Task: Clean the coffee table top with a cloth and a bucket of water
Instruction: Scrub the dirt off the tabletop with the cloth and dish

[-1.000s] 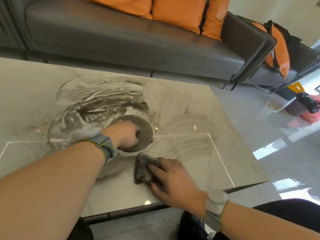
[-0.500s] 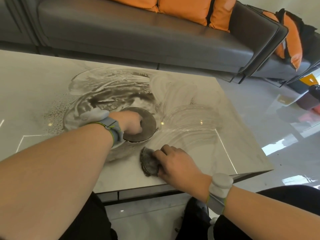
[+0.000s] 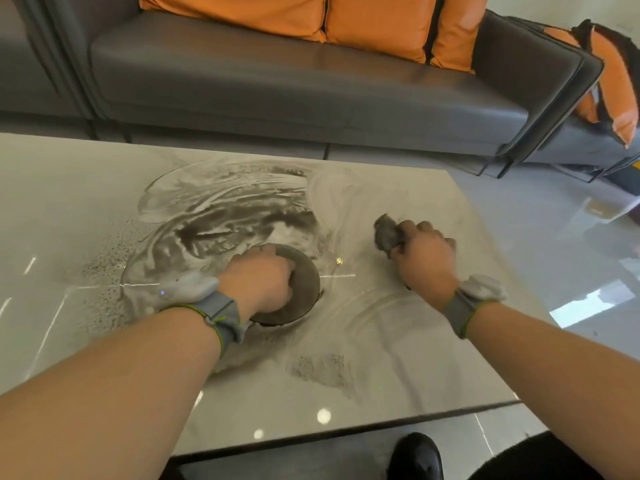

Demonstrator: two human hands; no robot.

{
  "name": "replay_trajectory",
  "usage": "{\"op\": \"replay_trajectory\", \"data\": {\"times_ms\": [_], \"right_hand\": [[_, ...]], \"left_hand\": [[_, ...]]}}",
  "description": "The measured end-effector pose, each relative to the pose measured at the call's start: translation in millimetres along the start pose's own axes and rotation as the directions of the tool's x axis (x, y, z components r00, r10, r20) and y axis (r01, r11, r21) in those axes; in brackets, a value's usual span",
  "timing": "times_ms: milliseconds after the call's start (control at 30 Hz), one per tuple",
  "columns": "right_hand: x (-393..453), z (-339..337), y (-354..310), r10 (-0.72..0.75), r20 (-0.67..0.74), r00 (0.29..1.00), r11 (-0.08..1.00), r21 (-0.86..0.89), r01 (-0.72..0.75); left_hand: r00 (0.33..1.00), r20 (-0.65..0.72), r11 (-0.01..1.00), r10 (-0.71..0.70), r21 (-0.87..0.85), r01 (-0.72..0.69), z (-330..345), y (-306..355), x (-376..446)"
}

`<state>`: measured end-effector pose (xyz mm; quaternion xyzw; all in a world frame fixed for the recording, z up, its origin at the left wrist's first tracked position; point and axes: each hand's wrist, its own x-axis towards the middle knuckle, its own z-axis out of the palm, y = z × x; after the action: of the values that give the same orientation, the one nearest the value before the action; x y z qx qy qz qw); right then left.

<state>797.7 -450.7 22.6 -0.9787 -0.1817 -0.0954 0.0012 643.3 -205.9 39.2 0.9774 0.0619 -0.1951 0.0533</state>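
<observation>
The pale coffee table top (image 3: 69,209) is streaked with wet grey smears around its middle. A dark round disc (image 3: 304,282) lies on it. My left hand (image 3: 259,282) sits on the disc's left side with its fingers curled over it. To the right of the disc, my right hand (image 3: 426,261) grips a wadded dark grey cloth (image 3: 388,237) and holds it on the wet surface. A gritty grey patch (image 3: 322,372) lies near the front edge. No bucket is in view.
A grey sofa (image 3: 277,98) with orange cushions (image 3: 374,19) stands just beyond the table's far edge. Glossy floor (image 3: 554,237) lies to the right. My black shoe (image 3: 415,455) shows below the table's near edge.
My right hand has carried the cloth from near the front edge, away from me and to the right of the disc. My left hand stays on the disc.
</observation>
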Motion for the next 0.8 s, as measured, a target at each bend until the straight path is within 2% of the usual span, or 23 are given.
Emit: {"op": "replay_trajectory", "data": {"times_ms": [100, 200, 333, 433, 533, 633, 800], "right_hand": [[40, 10, 6, 0.072, 0.04, 0.997, 0.993, 0.094, -0.075], [70, 23, -2, 0.107, 0.141, 0.984, 0.966, 0.219, -0.137], [82, 43, -24, 0.048, 0.19, 0.981, 0.964, 0.248, -0.095], [82, 48, -37, -0.027, 0.157, 0.987, 0.961, 0.276, -0.017], [68, 44, -52, -0.213, 0.115, 0.97, 0.946, 0.273, 0.175], [41, 42, -63, -0.387, 0.074, 0.919, 0.902, 0.237, 0.361], [-8, 28, -56, -0.547, 0.06, 0.835, 0.833, 0.143, 0.535]], "left_hand": [[1.0, -0.015, 0.999, -0.008, -0.045, 0.007, 2, -1, 3], [0.999, -0.039, 0.999, -0.017, -0.044, 0.015, 6, 0, 4], [0.998, -0.062, 0.998, -0.015, -0.061, 0.011, 12, -4, 6], [0.999, -0.049, 0.997, -0.005, -0.081, 0.001, 16, -8, 7], [0.999, -0.05, 0.995, -0.007, -0.098, 0.002, 17, -9, 8], [0.999, -0.046, 0.994, -0.016, -0.11, 0.011, 15, -8, 9], [0.999, -0.026, 0.995, -0.02, -0.098, 0.017, 10, -3, 7]]}}
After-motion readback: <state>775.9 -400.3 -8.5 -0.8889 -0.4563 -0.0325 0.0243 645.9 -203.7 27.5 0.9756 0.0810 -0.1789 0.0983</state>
